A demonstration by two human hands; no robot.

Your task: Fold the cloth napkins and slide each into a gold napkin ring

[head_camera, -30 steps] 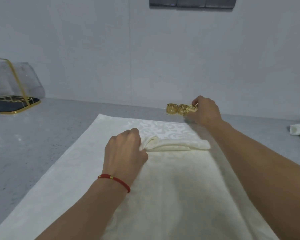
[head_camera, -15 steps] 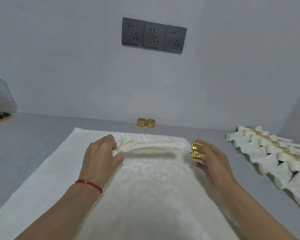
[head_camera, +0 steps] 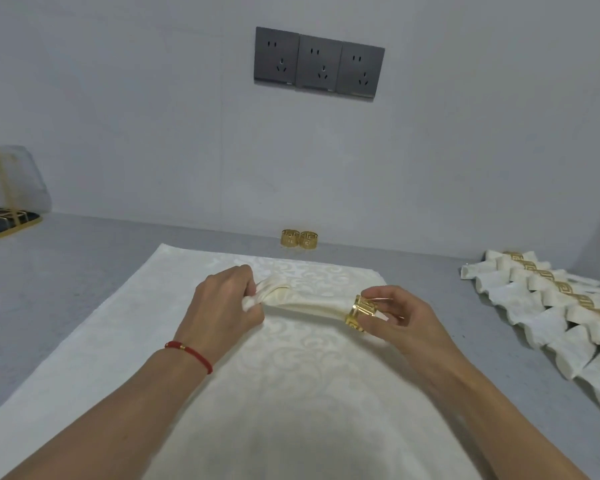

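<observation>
Since a moment ago your right hand (head_camera: 400, 315) has pushed the gold ring (head_camera: 360, 312) onto the napkin (head_camera: 309, 301)'s end; your left hand (head_camera: 222, 303) grips the other end. Finished napkins (head_camera: 548, 306) line the bench's right edge, and two rings (head_camera: 299, 239) wait at the back.

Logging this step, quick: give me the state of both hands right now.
Left hand: closed, gripping one end of the napkin.
Right hand: closed, pinching the ring at the napkin's other end.

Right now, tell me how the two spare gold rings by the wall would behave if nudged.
The two spare gold rings stand on their flat edges, so a light nudge would likely slide them, not roll them. Their cut-out walls suggest little weight. Knocked onto their sides, they could roll along the smooth grey counter.
</observation>
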